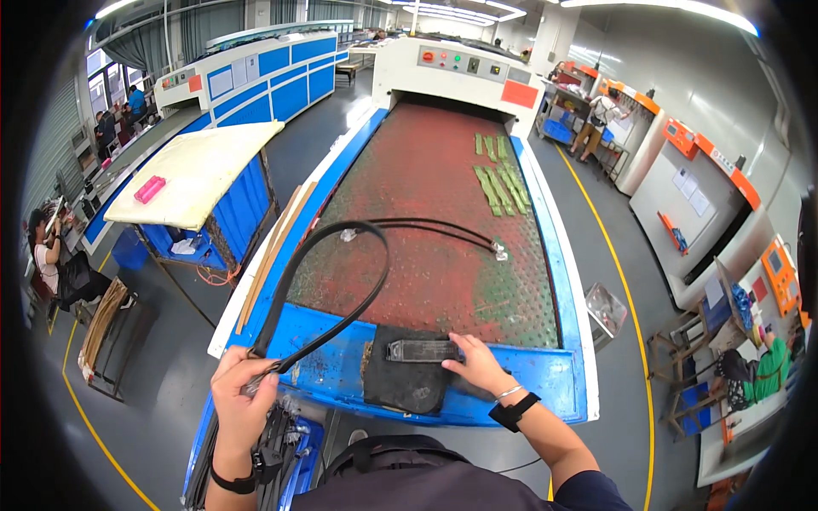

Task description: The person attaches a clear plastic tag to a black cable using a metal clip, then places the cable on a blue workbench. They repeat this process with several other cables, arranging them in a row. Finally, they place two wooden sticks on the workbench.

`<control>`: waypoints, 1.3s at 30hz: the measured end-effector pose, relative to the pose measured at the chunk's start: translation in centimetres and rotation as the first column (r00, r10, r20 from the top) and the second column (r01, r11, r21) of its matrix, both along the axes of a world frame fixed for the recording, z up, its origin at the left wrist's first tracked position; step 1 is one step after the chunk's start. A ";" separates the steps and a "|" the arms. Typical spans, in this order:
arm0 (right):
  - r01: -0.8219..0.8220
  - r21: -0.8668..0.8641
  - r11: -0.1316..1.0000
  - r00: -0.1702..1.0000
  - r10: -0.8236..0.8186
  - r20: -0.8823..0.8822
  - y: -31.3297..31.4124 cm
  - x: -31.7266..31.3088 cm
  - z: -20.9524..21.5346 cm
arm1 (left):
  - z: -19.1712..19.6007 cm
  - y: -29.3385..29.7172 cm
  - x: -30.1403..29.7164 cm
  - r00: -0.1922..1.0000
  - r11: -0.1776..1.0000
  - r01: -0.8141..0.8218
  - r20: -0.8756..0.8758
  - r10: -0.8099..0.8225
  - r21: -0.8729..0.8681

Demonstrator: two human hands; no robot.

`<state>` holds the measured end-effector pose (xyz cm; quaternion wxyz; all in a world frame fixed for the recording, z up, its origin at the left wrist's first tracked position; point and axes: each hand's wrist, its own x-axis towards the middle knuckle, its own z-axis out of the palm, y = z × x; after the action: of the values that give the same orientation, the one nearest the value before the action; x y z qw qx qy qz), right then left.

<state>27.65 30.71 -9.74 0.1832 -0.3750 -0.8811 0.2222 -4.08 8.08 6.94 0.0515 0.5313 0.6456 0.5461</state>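
My left hand [243,396], closed, grips a long black belt [377,271] near the machine's front left corner. The belt rises from my fingers, curves over the red-brown conveyor surface and loops back to the hand. A thin dark strap [443,225] with clear-wrapped metal-looking ends lies across the conveyor behind it; whether it joins the belt cannot be told. With thumb and forefinger apart, my right hand [479,364] holds the right end of a dark oblong block [417,351]. That block lies on a black mat [409,387] on the blue front ledge [545,370].
Green strips [501,189] lie on the conveyor [409,170], far right. More black belts [273,456] fill a blue crate below my left hand. A cream-topped table [230,149] bears a pink object [150,189]. A wire bin [605,308] stands right; people work along both sides.
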 end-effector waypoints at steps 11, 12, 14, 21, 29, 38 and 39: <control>-0.034 -0.425 0.904 0.874 -0.179 -0.451 -1.8 0.3 1.5 | 0.1 0.0 -2.0 0.995 0.993 -0.102 0.010 0.102 0.051; -0.062 -0.528 0.847 0.825 -0.255 -0.505 -2.7 0.2 2.7 | 0.0 0.3 -2.1 0.994 0.993 -0.104 -0.023 0.106 0.051; -0.101 -0.531 0.841 0.735 -0.297 -0.609 -3.3 1.0 4.0 | 0.2 0.9 -2.0 0.995 0.995 -0.092 -0.040 0.093 0.024; -0.164 -0.458 0.873 0.327 -0.390 -0.861 -7.5 5.0 15.1 | 2.0 2.6 0.5 0.972 0.987 0.124 -0.190 -0.142 -0.102; 0.034 -0.080 0.996 0.324 -0.087 -0.942 -11.5 3.2 18.3 | 3.2 5.0 5.9 0.805 0.836 0.545 -0.240 -0.543 -0.064; 0.071 -0.153 0.986 0.405 -0.168 -0.899 -12.4 1.1 18.3 | 4.0 4.5 7.5 0.779 0.810 0.581 -0.232 -0.582 -0.077; 0.065 -0.162 0.985 0.408 -0.175 -0.896 -12.4 0.9 18.2 | 4.0 4.5 7.5 0.780 0.811 0.579 -0.234 -0.581 -0.082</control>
<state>28.57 18.30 8.47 0.6254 -0.2667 -0.6012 0.4199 3.41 12.55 10.99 0.1375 0.7677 0.4537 0.4312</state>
